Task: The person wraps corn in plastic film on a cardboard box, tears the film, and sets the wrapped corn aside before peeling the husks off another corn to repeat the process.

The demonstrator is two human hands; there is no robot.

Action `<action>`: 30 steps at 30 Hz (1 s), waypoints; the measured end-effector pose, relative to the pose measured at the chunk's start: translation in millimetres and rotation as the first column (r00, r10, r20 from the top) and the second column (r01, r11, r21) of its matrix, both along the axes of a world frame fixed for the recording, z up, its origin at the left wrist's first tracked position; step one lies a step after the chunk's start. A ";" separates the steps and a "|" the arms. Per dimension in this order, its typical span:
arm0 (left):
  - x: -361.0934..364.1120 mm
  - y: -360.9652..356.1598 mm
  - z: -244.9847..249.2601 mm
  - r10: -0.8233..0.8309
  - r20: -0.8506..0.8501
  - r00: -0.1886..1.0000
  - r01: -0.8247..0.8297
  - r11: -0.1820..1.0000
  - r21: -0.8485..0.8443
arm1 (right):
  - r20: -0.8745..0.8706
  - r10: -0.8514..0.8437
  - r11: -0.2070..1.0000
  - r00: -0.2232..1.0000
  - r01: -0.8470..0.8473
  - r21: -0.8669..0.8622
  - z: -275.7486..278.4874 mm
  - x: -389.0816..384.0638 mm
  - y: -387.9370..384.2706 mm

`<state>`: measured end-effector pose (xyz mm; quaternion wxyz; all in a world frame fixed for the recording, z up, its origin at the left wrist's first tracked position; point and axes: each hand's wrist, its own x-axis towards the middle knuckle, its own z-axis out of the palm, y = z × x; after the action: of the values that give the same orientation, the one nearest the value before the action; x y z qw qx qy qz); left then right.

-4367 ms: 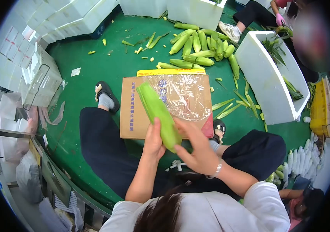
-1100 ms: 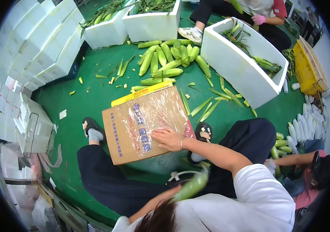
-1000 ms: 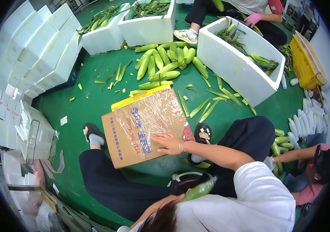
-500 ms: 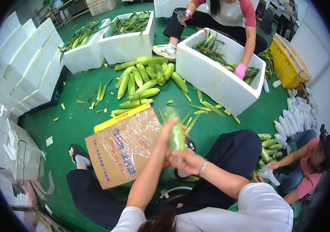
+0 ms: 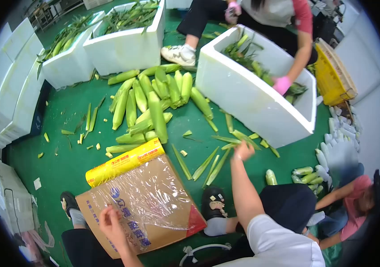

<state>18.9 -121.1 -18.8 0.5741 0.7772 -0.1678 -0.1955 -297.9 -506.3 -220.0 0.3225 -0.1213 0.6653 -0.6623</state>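
Note:
My left hand hovers over the lower left of a brown cardboard box, its fingers loosely bent and apart with nothing in them. Clear plastic film covers much of the box top, running from a yellow roll of cling film along the far edge. My right hand reaches out past the box on the right, above loose green husk leaves; it looks empty, with fingers slightly bent. Right of that hand, a green ear of corn shows against the floor. Several husked-on ears are piled beyond the roll.
White foam boxes of corn and leaves stand at the back. A person with a pink glove reaches into another foam box. At right, another person sits by several wrapped ears. A yellow crate stands behind.
The ear of corn that both hands held has left them. My hands have moved apart, the left onto the box side, the right outward. The view has shifted, and an ear now shows at right.

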 end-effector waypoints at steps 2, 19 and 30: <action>9.5 26.2 -10.6 0.094 0.069 0.993 -0.097 0.995 0.037 | -0.446 0.531 0.847 0.720 -0.447 0.286 -23.0 60.0 -64.2; -50.9 88.7 12.0 -0.296 0.191 0.936 0.055 0.659 0.750 | -0.279 0.913 0.314 0.298 -0.949 0.011 143.6 166.8 113.3; -65.0 120.8 -22.6 -0.345 0.023 0.938 0.187 0.561 0.806 | -0.850 0.297 -0.292 -0.435 -0.889 0.353 195.7 196.7 278.9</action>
<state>-46.1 -0.2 -41.4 0.1157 0.9297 -0.2297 -0.2638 -101.1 -227.4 -24.3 0.2832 -0.9308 0.0967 -0.2099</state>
